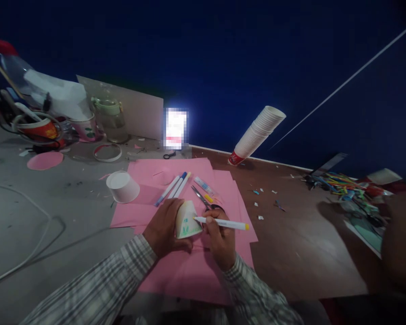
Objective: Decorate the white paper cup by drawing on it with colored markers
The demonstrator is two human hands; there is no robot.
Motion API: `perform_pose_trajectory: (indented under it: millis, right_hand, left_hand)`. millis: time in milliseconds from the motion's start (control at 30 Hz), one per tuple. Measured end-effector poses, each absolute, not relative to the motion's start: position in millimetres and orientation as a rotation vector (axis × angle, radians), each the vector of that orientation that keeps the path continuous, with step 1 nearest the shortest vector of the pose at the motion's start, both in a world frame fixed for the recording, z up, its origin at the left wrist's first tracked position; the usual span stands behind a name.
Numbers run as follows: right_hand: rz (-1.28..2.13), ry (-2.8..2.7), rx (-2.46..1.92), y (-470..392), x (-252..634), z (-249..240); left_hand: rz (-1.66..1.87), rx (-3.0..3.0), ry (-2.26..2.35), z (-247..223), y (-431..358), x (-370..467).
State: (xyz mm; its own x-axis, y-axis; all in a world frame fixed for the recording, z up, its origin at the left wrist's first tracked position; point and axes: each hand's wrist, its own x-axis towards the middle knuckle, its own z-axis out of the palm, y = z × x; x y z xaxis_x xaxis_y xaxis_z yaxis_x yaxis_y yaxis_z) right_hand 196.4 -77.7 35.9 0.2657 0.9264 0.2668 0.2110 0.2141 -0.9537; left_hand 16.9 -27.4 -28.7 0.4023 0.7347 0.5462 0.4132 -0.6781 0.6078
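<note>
My left hand [165, 225] is wrapped round a white paper cup [188, 219] that lies tilted over pink paper sheets [196, 275]. Green marks run along the cup's rim, with small blue-green marks above them. In my right hand [221, 239] is a yellow marker [230, 223], its tip at the cup's side. Just beyond my hands are black-handled scissors [200, 196], a yellow cap [209, 198] and several markers [176, 185] on the pink paper. A second white cup [123, 187] stands upside down at the paper's left edge.
A tall stack of paper cups [257, 135] leans at the back. Behind left are a glass jar [110, 119], a red cup [42, 128] and a tape ring [107, 152]. Colourful strands [348, 187] lie right, near a blurred dark shape. A white cable [42, 243] crosses the left side.
</note>
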Motion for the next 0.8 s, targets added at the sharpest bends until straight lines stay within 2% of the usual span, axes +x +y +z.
perform_pose_trajectory:
  millis: [300, 800]
  right_hand:
    - [0.760, -1.106, -1.241, -77.5, 193.2, 36.3]
    - [0.777, -1.152, -1.262, -75.1, 191.7, 33.0]
  left_hand:
    - [1.124, 2.318, 0.939, -17.8, -25.3, 13.1]
    - [1.196, 2.279, 1.006, -33.2, -27.1, 16.4]
